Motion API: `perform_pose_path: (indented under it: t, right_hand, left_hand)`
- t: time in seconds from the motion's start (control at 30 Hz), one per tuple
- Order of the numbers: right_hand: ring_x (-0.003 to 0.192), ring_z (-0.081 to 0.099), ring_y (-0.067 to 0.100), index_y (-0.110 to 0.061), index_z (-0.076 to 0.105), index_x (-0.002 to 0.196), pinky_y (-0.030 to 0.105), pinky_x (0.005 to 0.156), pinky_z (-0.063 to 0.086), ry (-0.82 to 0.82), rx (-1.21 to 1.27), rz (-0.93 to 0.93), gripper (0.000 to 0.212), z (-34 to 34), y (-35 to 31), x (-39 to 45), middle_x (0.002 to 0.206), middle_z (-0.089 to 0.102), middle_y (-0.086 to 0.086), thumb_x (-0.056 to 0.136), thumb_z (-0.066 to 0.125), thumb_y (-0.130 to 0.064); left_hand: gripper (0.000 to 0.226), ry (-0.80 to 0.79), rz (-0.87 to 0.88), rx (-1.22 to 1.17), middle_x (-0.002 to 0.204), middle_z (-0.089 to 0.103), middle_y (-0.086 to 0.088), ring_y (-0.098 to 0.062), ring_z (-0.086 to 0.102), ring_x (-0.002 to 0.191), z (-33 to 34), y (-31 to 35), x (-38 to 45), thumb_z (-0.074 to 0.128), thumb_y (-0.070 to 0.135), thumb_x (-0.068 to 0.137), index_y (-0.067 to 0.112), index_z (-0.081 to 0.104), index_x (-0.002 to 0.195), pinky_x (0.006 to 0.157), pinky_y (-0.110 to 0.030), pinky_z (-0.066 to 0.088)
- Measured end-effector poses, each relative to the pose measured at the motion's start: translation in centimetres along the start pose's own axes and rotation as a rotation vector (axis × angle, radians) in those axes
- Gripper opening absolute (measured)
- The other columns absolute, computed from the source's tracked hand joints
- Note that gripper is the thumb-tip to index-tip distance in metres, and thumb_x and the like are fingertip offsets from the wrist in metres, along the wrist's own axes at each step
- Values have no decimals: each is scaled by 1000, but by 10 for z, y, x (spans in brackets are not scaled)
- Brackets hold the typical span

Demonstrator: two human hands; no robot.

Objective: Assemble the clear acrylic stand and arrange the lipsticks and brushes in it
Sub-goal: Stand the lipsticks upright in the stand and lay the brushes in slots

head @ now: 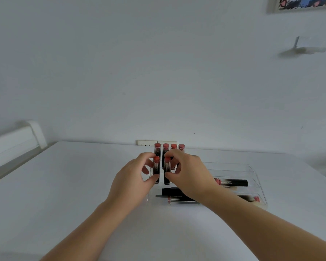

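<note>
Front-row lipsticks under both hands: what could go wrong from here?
1. The left hand and right hand each pinch an upright front lipstick; a tilt could knock the back-row lipsticks close behind.
2. The clear acrylic stand is hard to see, so a tube might miss its slot.
3. The right forearm crosses the lying tubes and could brush them.

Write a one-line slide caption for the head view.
Left hand and right hand each grip an upright lipstick in the clear acrylic stand, four more lipsticks standing behind.

bare table (68, 185) left of acrylic stand (252, 178), wall (158, 81) close behind, upright lipsticks (169, 149) crowding stand's left
</note>
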State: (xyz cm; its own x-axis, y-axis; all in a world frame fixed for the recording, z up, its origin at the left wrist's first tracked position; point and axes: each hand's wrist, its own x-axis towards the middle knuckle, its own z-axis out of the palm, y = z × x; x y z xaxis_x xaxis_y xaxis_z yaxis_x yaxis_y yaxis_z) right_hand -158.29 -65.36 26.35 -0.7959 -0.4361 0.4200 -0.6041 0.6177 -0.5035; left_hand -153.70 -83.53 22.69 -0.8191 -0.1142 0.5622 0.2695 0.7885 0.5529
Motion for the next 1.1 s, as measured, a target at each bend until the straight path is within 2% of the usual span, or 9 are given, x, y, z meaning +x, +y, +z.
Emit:
perform_pose_path:
  t: [0.07,0.2,0.37,0.47,0.53,0.7,0.9,1.1]
  right_hand:
    - [73,59,5,-33,59,118,23,67,51,15,19,4,36,3,0,-1,94,65,-13,85,68,-20]
    - [74,60,2,-34,59,123,13,63,45,19,48,17,40,8,1,-1,88,61,-20,86,68,-22]
    - [75,63,7,-35,59,129,23,69,54,13,67,44,45,9,3,-1,93,68,-13,87,66,-21]
    - [76,62,5,-37,57,131,12,64,47,15,53,34,47,10,3,-1,96,67,-16,87,66,-22]
    - [77,62,4,-37,57,131,10,63,44,18,44,24,47,10,2,-1,97,67,-17,87,66,-21]
    - [83,62,8,-38,55,132,24,71,53,20,10,11,49,10,1,-2,104,69,-14,86,65,-23]
    - [78,59,4,-35,57,131,22,71,52,25,27,-4,50,9,2,0,97,67,-15,85,64,-18]
    - [78,61,5,-34,57,132,22,70,52,23,36,-4,50,10,2,-1,95,67,-16,85,65,-17]
  left_hand:
    - [57,-2,3,1,92,58,32,11,53,94,0,-1,0,79,31,83,54,41,119,67,-17,45]
    - [58,-5,-5,-6,94,58,34,7,58,88,1,-2,-1,79,30,83,53,42,121,70,-23,52]
    - [61,-8,-6,-12,97,56,37,6,59,88,2,-2,-2,79,28,83,54,41,122,71,-27,56]
    - [61,-7,-2,-13,97,57,36,3,61,81,3,-2,-3,80,27,83,52,42,124,71,-28,57]
    - [61,-1,-10,-22,96,58,35,1,61,78,3,-2,-3,80,27,82,51,42,123,70,-28,56]
    - [59,-7,-20,-30,96,57,36,1,61,77,4,-4,-3,80,27,83,49,43,123,72,-28,56]
    - [58,0,-20,-37,97,60,32,1,60,75,5,-4,-2,79,27,83,50,43,121,69,-26,54]
    - [61,-3,-16,-31,95,57,37,3,61,77,5,-4,-2,79,28,83,54,39,122,70,-28,56]
